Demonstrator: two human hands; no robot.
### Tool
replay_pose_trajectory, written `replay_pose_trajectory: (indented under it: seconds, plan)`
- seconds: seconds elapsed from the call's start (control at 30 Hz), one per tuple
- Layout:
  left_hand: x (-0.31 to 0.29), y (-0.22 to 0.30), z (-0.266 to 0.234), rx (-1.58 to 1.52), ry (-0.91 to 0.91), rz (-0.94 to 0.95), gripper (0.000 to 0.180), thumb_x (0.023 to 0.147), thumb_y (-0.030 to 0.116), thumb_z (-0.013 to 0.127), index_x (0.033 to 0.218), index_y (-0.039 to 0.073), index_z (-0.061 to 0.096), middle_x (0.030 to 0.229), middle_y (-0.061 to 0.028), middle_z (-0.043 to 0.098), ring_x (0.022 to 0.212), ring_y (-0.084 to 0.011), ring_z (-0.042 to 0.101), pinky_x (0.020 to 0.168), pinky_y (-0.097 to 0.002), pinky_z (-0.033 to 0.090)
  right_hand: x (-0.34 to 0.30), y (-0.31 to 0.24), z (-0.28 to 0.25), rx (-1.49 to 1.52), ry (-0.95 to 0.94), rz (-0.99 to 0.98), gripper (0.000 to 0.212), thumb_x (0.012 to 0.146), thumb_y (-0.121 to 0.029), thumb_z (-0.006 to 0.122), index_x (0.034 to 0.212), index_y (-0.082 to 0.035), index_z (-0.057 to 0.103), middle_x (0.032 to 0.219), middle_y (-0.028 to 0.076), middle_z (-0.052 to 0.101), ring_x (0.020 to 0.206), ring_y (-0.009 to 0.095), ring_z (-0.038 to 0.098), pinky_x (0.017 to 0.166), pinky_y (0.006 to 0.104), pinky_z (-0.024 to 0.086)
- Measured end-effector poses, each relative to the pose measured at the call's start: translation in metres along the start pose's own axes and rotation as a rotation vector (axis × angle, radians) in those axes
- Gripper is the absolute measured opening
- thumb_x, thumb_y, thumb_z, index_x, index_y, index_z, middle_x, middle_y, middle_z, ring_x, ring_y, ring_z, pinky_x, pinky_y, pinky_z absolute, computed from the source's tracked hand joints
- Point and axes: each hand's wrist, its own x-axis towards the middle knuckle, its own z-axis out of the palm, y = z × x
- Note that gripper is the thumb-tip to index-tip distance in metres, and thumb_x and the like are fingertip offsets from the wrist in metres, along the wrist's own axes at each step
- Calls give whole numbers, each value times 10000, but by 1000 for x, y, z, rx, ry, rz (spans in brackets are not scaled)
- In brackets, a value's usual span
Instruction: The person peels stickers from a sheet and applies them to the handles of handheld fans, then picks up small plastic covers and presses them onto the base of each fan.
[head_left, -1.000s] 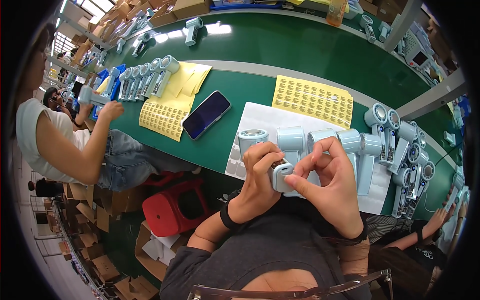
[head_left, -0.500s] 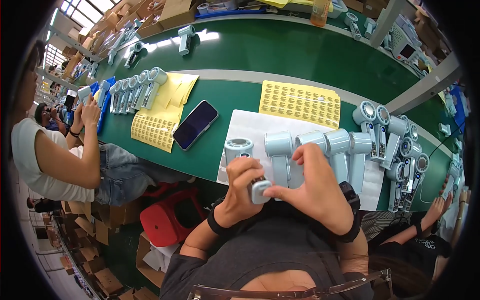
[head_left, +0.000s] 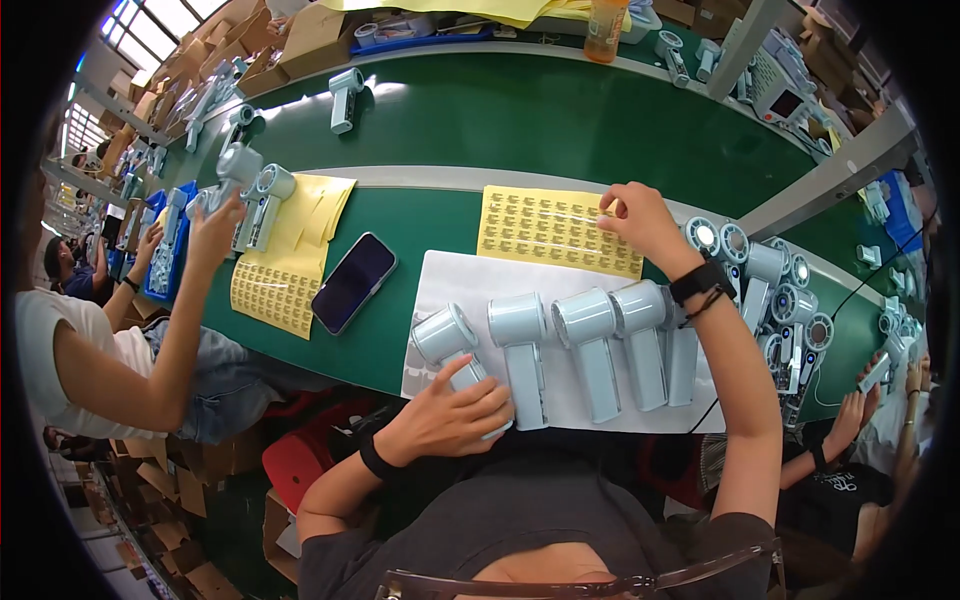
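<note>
My left hand (head_left: 455, 410) is closed around the handle of a light-blue fan (head_left: 445, 333), at the near left edge of the white sheet (head_left: 470, 285). My right hand (head_left: 640, 225) bends over the right edge of the yellow label sheet (head_left: 550, 225); whether its fingertips meet, I cannot tell. Between phone (head_left: 355, 283) and white sheet runs a narrow green table (head_left: 397, 300) strip.

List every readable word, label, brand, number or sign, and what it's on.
None legible.
Sticker sheet at the right hand: rows of dark marks, too small to read.
Left sticker sheet: same, too small.
Black shirt, lower right: white print, too small.
Phone: screen dark, no text visible.
Fan in left hand: no text visible.
</note>
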Motion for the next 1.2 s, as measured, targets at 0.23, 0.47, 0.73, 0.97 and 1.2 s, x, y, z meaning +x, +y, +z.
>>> replay_pose_trajectory:
  seconds: [0.23,0.47,0.73,0.97,1.2]
  plan:
    - [-3,-5,-17,219,-142,167,312,902,384,584,1144,189,563,1185,5,516,1219,-141,461,1149,-447,283,14,5,10,88,-109,147,148,739,-95,792,788,-1,690,798,103,657,704,215,650,666,309,523]
    - [-3,-7,-30,327,-173,264,247,893,326,594,1107,206,567,1186,-1,516,1202,-155,466,1114,-455,312,7,-4,-17,206,-9,179,150,737,-107,799,769,-1,698,820,110,642,725,234,646,693,309,523]
    - [12,-32,-19,242,-224,149,333,838,311,666,1121,174,556,1223,-25,515,1211,-201,474,1136,-480,307,8,-17,-34,111,2,-35,151,768,-81,759,822,-14,635,873,105,587,851,251,599,773,344,480]
    - [41,-46,-53,-331,106,-247,541,780,342,790,1219,114,567,1305,-118,499,1239,-310,470,1134,-545,300,-4,-68,-90,165,-47,-349,167,782,-22,712,867,-22,569,876,104,577,894,278,581,800,391,460]
    - [155,-31,-116,-414,63,-501,374,854,233,755,1131,13,636,1014,-157,646,945,-306,634,846,-413,499,-77,-123,-123,-56,126,-601,211,730,-37,749,867,-45,589,949,110,597,987,281,566,888,414,441]
